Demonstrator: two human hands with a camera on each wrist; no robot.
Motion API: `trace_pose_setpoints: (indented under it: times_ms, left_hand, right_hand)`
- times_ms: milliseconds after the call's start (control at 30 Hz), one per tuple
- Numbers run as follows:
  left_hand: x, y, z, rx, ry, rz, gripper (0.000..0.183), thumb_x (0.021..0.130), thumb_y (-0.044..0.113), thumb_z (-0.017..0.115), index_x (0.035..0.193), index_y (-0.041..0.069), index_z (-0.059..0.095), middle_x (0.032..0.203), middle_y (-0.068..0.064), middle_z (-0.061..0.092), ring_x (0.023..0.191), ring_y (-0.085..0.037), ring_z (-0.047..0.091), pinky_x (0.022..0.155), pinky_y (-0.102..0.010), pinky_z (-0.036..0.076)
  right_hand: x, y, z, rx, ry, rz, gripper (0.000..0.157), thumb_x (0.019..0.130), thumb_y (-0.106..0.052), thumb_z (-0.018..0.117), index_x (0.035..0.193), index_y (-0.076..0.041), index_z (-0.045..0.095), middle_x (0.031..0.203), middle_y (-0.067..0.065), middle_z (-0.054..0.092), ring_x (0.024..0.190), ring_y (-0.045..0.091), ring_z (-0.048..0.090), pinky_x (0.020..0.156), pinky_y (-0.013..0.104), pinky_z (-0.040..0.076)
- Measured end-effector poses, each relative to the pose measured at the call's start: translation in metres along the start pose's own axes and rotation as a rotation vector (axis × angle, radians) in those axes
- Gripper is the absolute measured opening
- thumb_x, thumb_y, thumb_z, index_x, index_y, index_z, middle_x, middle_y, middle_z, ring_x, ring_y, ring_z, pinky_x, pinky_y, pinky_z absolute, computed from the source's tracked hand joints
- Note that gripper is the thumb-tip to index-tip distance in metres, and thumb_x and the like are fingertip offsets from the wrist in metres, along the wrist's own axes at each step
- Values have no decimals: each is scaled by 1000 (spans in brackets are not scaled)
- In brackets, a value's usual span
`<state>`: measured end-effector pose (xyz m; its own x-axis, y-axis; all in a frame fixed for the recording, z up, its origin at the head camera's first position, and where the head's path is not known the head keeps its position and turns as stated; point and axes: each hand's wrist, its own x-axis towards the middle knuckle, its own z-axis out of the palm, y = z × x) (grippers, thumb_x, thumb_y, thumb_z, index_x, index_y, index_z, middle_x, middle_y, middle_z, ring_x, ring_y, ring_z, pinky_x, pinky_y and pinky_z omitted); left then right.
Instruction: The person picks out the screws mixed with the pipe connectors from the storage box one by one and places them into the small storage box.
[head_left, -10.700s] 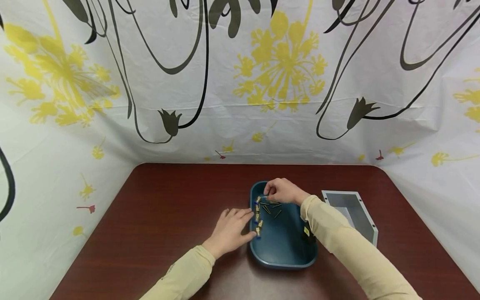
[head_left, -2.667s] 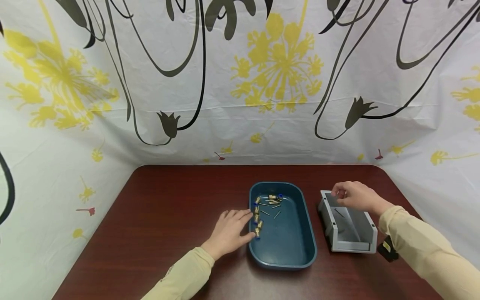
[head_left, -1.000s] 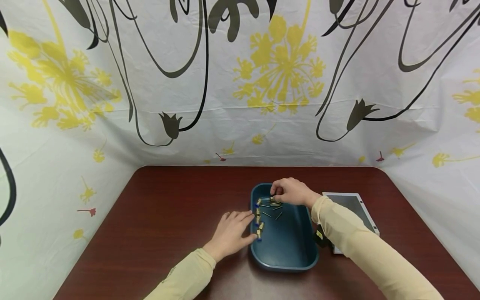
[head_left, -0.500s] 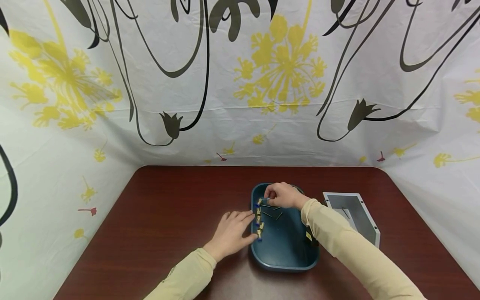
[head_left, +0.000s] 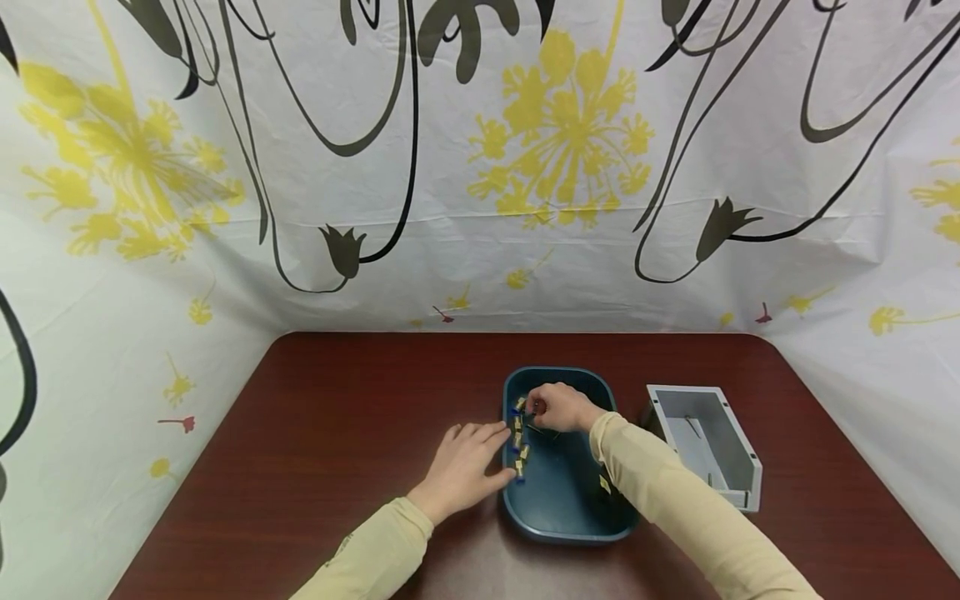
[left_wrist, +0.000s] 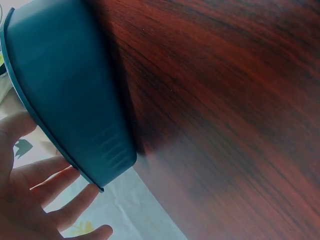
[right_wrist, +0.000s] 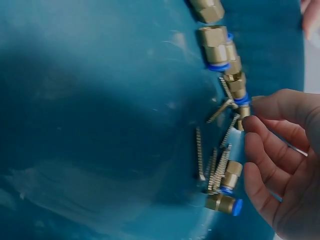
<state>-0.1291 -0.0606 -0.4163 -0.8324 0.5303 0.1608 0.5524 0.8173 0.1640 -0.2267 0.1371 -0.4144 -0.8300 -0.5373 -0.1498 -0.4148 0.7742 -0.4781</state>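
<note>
My left hand [head_left: 463,460] rests at the left side of the blue-green tray [head_left: 570,534], its thumb and fingertips against the rim in the left wrist view. Over the tray's far left part is my right hand [head_left: 564,407], fingers half bent. In the right wrist view its thumb and index fingertips stand slightly apart, right at a brass fitting [right_wrist: 243,111] by the tray wall. Brass fittings with blue collars, one of them a fitting [right_wrist: 215,46], line that wall. Several threaded screws, including one screw [right_wrist: 199,152], lie among and beside them.
A grey bin [head_left: 752,467] stands on the dark red wooden table [head_left: 375,400], right of the tray, with a screw [head_left: 692,427] inside. My right forearm crosses the tray's right rim. A patterned cloth [head_left: 450,167] hangs behind the table.
My right hand has come back from over the grey bin to the tray, then shifted slightly nearer along the left-side fittings. My left hand has stayed at the rim.
</note>
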Motion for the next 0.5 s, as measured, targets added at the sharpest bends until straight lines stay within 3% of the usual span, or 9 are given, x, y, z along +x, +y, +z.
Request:
trace_pose_setpoints:
  times_ms: [500]
  left_hand:
    - [0,0,-1,-12,-1,4,55,82,45,56,127,13,50,128,0,45,110,-19,44,90,-47,31]
  right_hand:
    - [3,6,18,-19,26,29,11,75,-8,66,83,-14,62,67,-7,51,57,10,47,53,28,39]
